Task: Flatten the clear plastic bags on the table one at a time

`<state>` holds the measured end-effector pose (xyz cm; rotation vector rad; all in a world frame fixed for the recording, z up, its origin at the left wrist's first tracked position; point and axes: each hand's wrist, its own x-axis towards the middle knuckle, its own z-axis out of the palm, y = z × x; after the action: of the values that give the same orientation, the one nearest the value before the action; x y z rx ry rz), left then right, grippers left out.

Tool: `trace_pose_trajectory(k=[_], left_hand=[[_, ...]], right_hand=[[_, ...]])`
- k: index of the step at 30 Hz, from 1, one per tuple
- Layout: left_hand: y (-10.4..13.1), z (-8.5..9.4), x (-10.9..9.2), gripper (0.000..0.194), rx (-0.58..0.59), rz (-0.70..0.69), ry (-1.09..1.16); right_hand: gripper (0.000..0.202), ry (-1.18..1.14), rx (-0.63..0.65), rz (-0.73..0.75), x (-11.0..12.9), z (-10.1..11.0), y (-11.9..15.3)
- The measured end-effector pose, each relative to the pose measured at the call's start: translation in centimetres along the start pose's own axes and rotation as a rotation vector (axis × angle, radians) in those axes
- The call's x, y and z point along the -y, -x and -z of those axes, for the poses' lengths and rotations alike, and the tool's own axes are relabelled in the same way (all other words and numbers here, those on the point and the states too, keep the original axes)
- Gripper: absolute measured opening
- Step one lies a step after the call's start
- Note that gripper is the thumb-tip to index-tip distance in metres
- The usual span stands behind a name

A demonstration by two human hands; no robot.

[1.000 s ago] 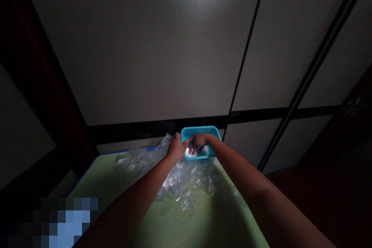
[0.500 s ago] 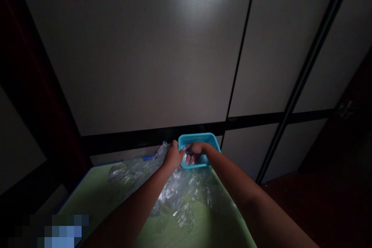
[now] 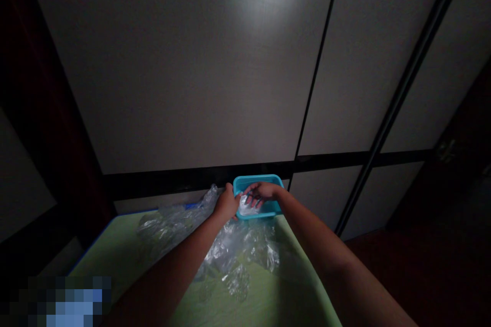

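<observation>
Grey panels (image 3: 199, 87) loom behind the blue container (image 3: 261, 216) at the far edge of the green table (image 3: 215, 306). Left hand (image 3: 227, 204) at the container's left rim, grip unclear; right hand (image 3: 263, 191) open inside it, fingers spread by shiny plastic (image 3: 245, 208); crumpled film (image 3: 224, 250) lies before it.

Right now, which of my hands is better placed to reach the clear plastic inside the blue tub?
Probably your right hand: it is over the blue tub, fingers spread above the clear plastic inside. Your left hand is at the tub's left side, mostly outside.
</observation>
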<state>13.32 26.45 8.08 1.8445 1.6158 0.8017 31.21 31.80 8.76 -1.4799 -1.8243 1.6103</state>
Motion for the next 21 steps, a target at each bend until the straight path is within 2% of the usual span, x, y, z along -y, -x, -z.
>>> trace_pose_trajectory(k=[5,14,18,21], left_hand=[[-0.7,-0.1,0.3,0.017,-0.004,0.014,-0.004],[-1.5,0.1,0.4,0.017,-0.008,0.029,-0.022],[-2.0,0.1,0.7,0.017,-0.002,0.04,-0.034],[-2.6,0.1,0.9,0.018,-0.009,0.043,-0.062]], right_hand=[[0.014,0.041,-0.042,0.024,-0.4,0.1,0.3],[0.017,0.122,0.019,-0.057,-0.1,-1.3,-0.6],[0.012,0.091,0.015,-0.03,0.3,-1.9,-1.1],[0.014,0.043,-0.04,0.014,0.6,-2.1,-1.4]])
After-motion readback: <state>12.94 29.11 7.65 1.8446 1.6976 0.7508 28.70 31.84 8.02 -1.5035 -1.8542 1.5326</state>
